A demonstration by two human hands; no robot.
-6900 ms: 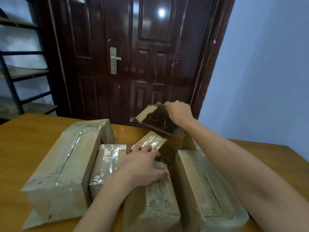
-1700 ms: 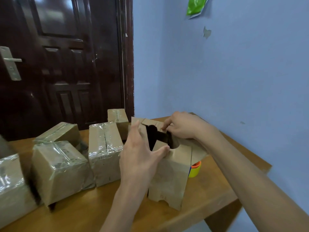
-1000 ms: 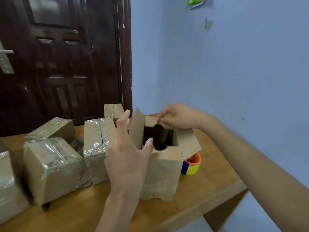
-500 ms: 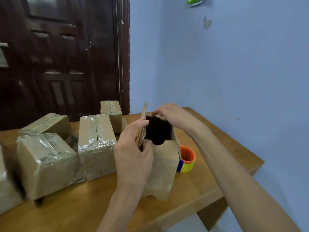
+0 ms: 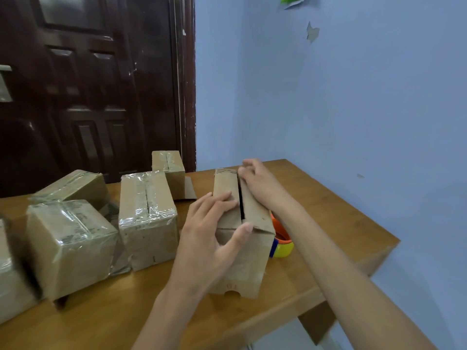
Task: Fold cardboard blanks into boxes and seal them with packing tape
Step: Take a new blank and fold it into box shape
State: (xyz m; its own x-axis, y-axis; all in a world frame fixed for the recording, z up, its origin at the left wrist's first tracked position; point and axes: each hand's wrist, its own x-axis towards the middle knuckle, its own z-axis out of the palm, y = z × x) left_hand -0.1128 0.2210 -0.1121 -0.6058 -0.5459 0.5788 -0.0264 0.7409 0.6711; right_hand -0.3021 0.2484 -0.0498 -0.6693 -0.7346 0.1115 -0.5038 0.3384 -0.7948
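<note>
A plain brown cardboard box [image 5: 249, 238] stands near the wooden table's [image 5: 328, 213] right edge, top flaps folded shut but untaped, a dark slit between them. The left hand [image 5: 209, 238] presses straight, slightly spread fingers on the left flap; the right hand [image 5: 257, 180] rests on the right flap, fingers loosely curled. Four tape-sealed boxes [image 5: 147, 218] sit left; an orange-and-yellow tape roll [image 5: 283, 245] waits behind.

Wooden counter [image 5: 326, 210] bearing, left to right: several tape-wrapped cardboard boxes [image 5: 147, 218], a loose flat cardboard piece [image 5: 185, 190], an untaped upright box [image 5: 243, 238], a colourful tape roll [image 5: 281, 245] just behind it.
</note>
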